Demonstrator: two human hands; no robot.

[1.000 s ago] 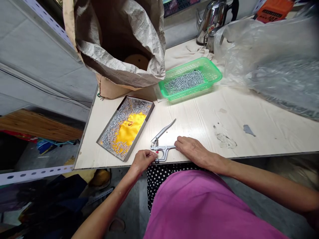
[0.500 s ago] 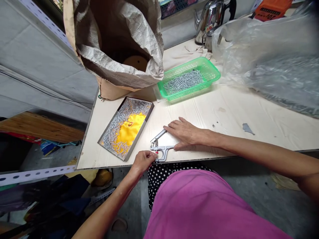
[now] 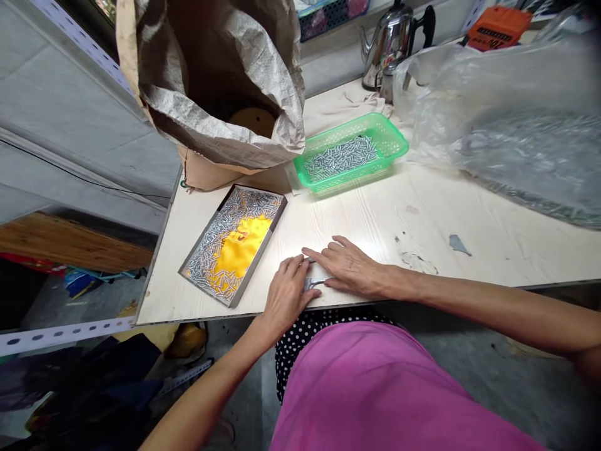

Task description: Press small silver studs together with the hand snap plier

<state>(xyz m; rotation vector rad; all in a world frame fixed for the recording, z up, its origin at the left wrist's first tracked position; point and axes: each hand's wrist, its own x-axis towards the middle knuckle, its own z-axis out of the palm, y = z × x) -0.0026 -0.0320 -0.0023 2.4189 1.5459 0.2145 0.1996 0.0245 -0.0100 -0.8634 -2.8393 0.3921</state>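
Note:
A grey metal hand press pliers [image 3: 315,283] lies at the table's front edge, mostly hidden under both hands. My left hand [image 3: 286,289] lies over its head with the fingers stretched forward and flat. My right hand [image 3: 346,266] covers the handles from the right. Its fingers are on top and its thumb is at the lower handle, squeezing the two together. A metal tray [image 3: 277,216] with small silver screws on a yellow sheet sits to the left of my hands.
A green basket [image 3: 392,134] of silver screws stands further back. A big open paper sack [image 3: 225,88] stands at the back left. A clear plastic bag of screws [image 3: 511,131] fills the right side, with a steel kettle [image 3: 389,44] behind it. The floor drops away past the table's left edge.
My right hand pressed the raised upper handle down and closed over the pliers. My left hand moved from pinching at the tool's head to lying flat over it.

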